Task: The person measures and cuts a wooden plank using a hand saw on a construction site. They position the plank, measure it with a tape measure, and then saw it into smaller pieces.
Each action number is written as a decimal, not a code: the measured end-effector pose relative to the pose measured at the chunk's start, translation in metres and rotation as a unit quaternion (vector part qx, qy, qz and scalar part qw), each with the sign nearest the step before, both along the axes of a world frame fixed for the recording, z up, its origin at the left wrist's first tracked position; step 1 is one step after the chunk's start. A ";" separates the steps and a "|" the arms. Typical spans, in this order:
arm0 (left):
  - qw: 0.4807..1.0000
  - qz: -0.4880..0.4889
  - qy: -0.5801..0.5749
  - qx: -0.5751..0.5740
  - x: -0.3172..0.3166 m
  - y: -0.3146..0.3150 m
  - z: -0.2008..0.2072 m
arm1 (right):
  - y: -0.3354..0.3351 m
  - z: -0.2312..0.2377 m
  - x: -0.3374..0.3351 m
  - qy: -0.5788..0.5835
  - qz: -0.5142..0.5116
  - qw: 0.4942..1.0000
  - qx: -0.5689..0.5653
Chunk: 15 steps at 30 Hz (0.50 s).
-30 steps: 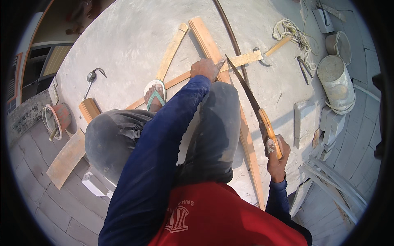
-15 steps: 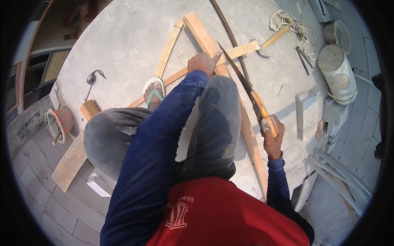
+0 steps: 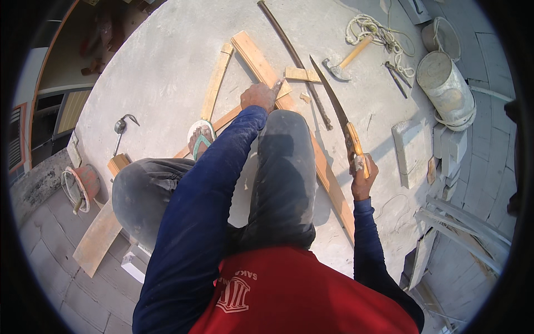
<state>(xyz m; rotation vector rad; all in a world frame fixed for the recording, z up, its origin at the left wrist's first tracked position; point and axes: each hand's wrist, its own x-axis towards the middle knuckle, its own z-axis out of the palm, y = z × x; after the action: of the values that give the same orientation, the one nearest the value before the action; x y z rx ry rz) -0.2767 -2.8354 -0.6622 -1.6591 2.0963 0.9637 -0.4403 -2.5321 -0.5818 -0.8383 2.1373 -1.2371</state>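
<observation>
My left hand (image 3: 260,97) presses closed on a thin wooden strip (image 3: 227,118) that crosses a longer wooden beam (image 3: 260,60); its thumb points out along the strip's short end. My right hand (image 3: 364,177) grips the wooden handle of a handsaw (image 3: 334,96). The blade is raised off the wood, its tip pointing away from me. Just beyond the strip's end, a short wooden offcut (image 3: 302,74) lies apart, with a small wood chip (image 3: 305,97) near it. My left foot in a sandal (image 3: 201,139) is beside the strip.
A dark metal bar (image 3: 289,47) lies under the offcut. At right are a claw hammer (image 3: 349,59), rope (image 3: 371,29), pincers (image 3: 397,79), buckets (image 3: 446,89) and a pale block (image 3: 408,153). Another wooden strip (image 3: 215,83) lies ahead, an orange bucket (image 3: 83,185) at left.
The short offcut has come away from the strip's end, and a chip lies there. My right hand has lifted the saw off the wood. The view has shifted slightly.
</observation>
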 end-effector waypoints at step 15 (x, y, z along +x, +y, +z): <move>0.756 0.288 0.406 0.426 0.047 -0.027 -0.024 | 0.175 -0.110 -0.009 0.288 0.161 0.888 0.320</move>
<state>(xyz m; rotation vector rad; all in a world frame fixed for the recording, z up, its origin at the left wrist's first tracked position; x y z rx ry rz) -0.2296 -2.8629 -0.6865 -1.4340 0.9739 2.7005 -0.4496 -2.3569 -0.6915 -1.2713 2.4721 -0.0602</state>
